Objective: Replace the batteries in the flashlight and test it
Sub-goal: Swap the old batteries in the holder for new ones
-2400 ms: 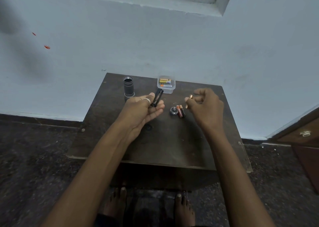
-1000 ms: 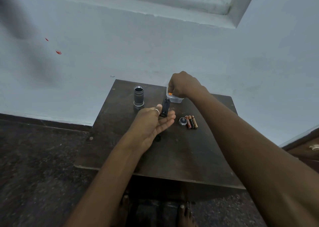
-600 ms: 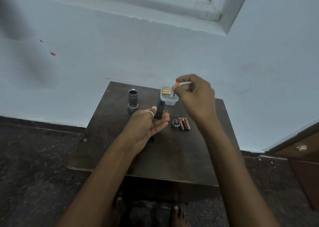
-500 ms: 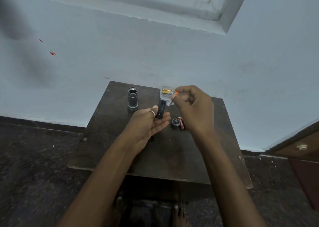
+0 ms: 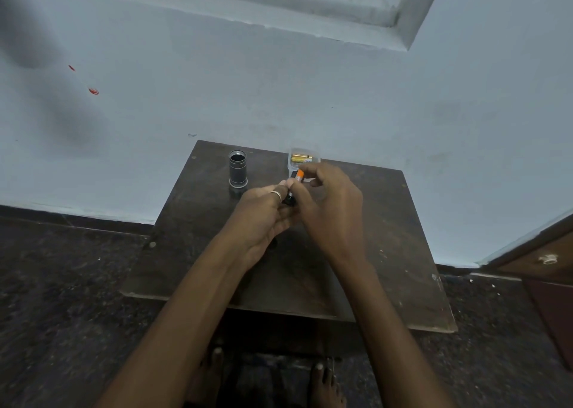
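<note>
Head view: a dark wooden table [image 5: 387, 221] stood against a pale blue wall [image 5: 310, 97], and both hands met over its far middle part. The left hand [image 5: 263, 218] lay palm up with its fingers curled round a black battery holder [image 5: 290, 200], of which only a short dark part showed between thumb and fingers. A silver ring [image 5: 276, 195] sat on one finger of that hand. The right hand [image 5: 328, 209] came in from the right, thumb and forefinger pinching a battery [image 5: 299, 175] with an orange end. The battery was tilted and touched the top of the holder. Whether it was seated in a slot could not be told.

The flashlight body [image 5: 238, 168], a dark metal tube with its open end up, stood upright near the table's far edge, toward the far left corner and apart from the hands. A small clear container [image 5: 314, 154] sat at the far edge just behind the right hand's fingers, with gold batteries [image 5: 300, 158] lying inside it.

Two bare feet [image 5: 325, 383] showed on the dark speckled floor [image 5: 62, 314] below the table's near edge. A brown cabinet [image 5: 542, 271] with a pale knob [image 5: 548, 258] stood at the right.
</note>
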